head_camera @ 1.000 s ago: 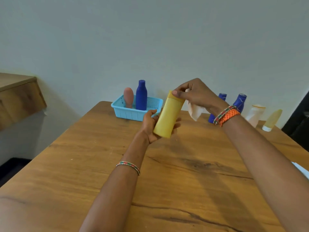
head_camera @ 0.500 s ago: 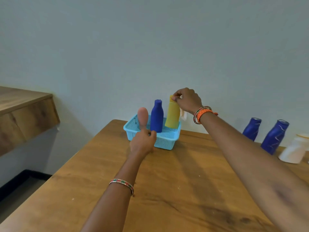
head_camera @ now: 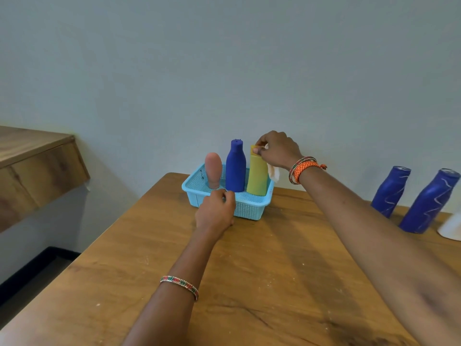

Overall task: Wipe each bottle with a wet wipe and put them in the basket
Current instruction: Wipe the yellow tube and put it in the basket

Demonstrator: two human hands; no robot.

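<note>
The right hand (head_camera: 278, 149) is closed on the top of the yellow bottle (head_camera: 257, 174), with the fingertips pinched on its cap. A white wet wipe (head_camera: 274, 172) is kept in the same hand; part of it is seen hanging below the palm, behind the bottle. The left hand (head_camera: 216, 212) is curled on the near rim of the basket (head_camera: 249, 208), with the fingers bent over the edge, so the rim is gripped.

The yellow bottle is placed upright inside the light blue basket, at its right end. Just beside it, in the middle, a dark blue bottle (head_camera: 235, 166) is standing, and at the left a pink bottle (head_camera: 213, 170) is standing too. The three are in one row and close together.

The basket is set on the wooden tabletop (head_camera: 262, 270), near the far edge by the wall. Well apart to the right, two blue bottles with white lines (head_camera: 391, 191) are seen on the tabletop, and a white object (head_camera: 451, 228) is cut by the picture edge. A wooden shelf (head_camera: 32, 168) is fixed on the wall at the left.
</note>
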